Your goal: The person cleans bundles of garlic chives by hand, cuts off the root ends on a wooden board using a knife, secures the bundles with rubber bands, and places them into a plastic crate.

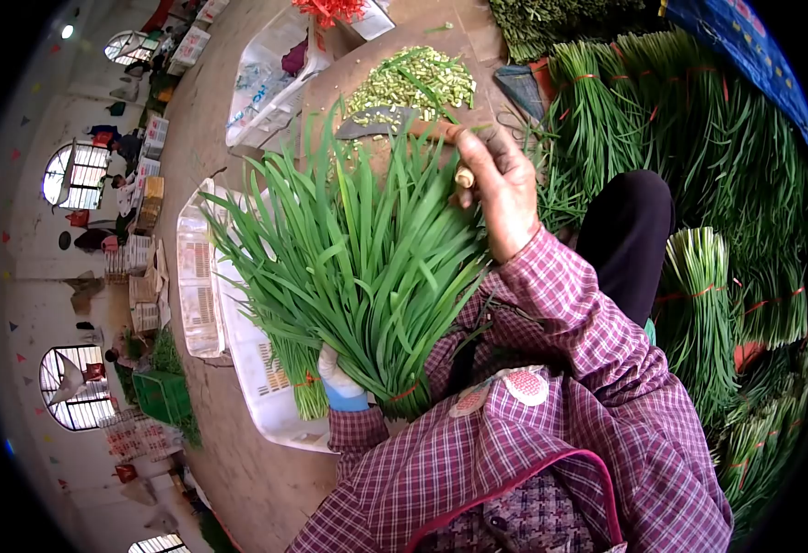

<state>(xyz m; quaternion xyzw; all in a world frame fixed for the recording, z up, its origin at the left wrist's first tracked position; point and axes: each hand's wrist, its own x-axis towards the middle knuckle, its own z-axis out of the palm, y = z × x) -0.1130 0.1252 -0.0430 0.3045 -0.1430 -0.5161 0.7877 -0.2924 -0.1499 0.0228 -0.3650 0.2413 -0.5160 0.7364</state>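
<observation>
My left hand (338,380), in a white and blue glove, is closed around the lower part of a large bunch of long flat green leaves like garlic chives (358,249). A red tie (406,394) circles the bunch near its base. My right hand (503,189) is bare, its fingers curled on the wooden handle of a curved knife (367,126). The dark blade points left, above the leaf tips. A small pale round end (464,176) shows below the curled fingers; I cannot tell what it belongs to. Chopped pale stem ends (413,83) lie heaped beyond the blade.
A white plastic crate (270,405) with another tied bunch (310,392) stands at my left. Another white crate (270,88) holds plastic bags. Many tied green bunches (699,313) line the right side, near my knee (630,230). Red ties (330,9) lie at the top.
</observation>
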